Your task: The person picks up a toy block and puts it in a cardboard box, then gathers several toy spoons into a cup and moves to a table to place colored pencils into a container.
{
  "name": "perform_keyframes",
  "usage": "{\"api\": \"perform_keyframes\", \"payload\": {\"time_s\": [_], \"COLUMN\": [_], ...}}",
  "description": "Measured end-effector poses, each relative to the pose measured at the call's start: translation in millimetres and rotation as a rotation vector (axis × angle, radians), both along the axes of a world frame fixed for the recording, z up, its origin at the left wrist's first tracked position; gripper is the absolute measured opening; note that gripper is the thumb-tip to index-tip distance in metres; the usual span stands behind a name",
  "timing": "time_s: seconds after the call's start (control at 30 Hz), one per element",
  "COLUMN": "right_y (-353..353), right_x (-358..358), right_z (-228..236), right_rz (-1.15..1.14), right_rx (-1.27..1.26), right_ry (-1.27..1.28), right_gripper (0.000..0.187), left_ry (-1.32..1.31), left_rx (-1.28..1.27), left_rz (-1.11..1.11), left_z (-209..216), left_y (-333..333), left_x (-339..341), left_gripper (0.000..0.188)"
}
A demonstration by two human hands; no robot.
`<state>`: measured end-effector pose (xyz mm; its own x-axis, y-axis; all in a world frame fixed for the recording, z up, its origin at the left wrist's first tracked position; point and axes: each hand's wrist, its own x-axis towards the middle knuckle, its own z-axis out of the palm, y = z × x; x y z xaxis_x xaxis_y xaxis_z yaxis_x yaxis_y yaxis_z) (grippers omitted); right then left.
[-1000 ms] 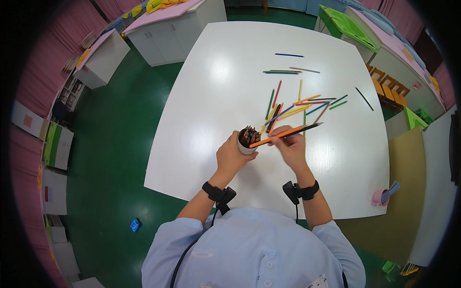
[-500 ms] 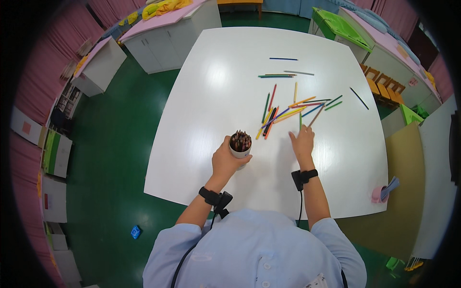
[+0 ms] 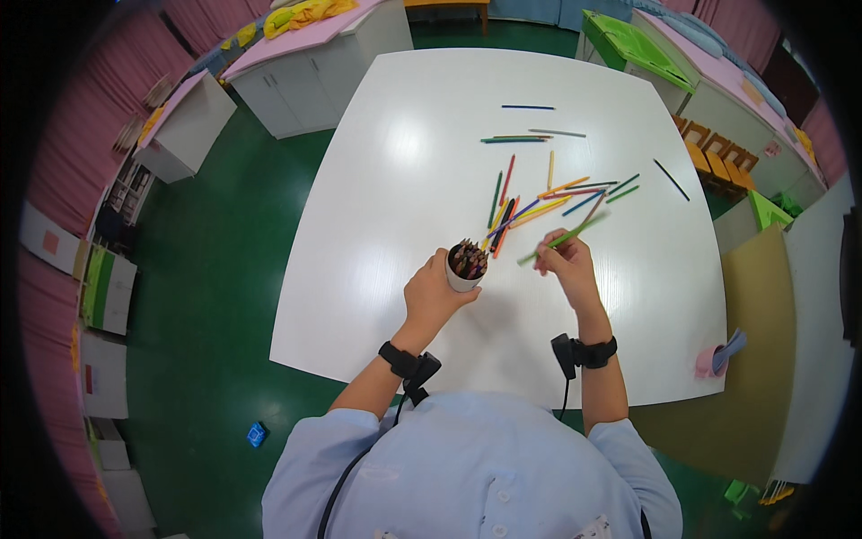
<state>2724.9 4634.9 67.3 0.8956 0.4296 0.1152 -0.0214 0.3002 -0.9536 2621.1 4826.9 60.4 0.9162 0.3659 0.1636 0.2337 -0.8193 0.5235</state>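
Observation:
My left hand is wrapped round a white cup, which tilts a little to the right. Inside it stands a bunch of colored pencils, points up. In the fingers of my right hand is a green colored pencil, held at a slant and slightly blurred by motion. Just beyond both hands lies a loose heap of pencils, among them a purple pencil, a black pencil and a yellow pencil.
Toward the far side of the white table lie a blue pencil and a grey pencil. A dark pencil is off to the right. At the near right corner stands a pink holder with bluish items. Small wooden chairs stand beyond the right edge.
My right hand has picked up the green pencil from the heap and turned it aslant above the table. My left hand has moved slightly right with the cup, now more tilted.

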Motion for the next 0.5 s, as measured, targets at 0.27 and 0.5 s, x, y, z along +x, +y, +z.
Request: {"api": "perform_keyframes", "payload": {"time_s": [0.27,0.5], "right_y": [40.1,33.2], "right_x": [-37.8,-18.1], "right_z": [26.0,17.7], "right_rz": [-0.058,0.040], "right_rx": [-0.418,-0.317], "right_ry": [-0.459,-0.289], "right_gripper": [0.021,0.019], "left_ry": [0.005,-0.023], "left_rx": [0.043,-0.037], "left_rz": [-0.049,-0.007], "left_z": [-1.0,4.1], "left_y": [-6.4,0.2], "left_x": [3.9,-0.3], "left_gripper": [0.058,0.055]}}
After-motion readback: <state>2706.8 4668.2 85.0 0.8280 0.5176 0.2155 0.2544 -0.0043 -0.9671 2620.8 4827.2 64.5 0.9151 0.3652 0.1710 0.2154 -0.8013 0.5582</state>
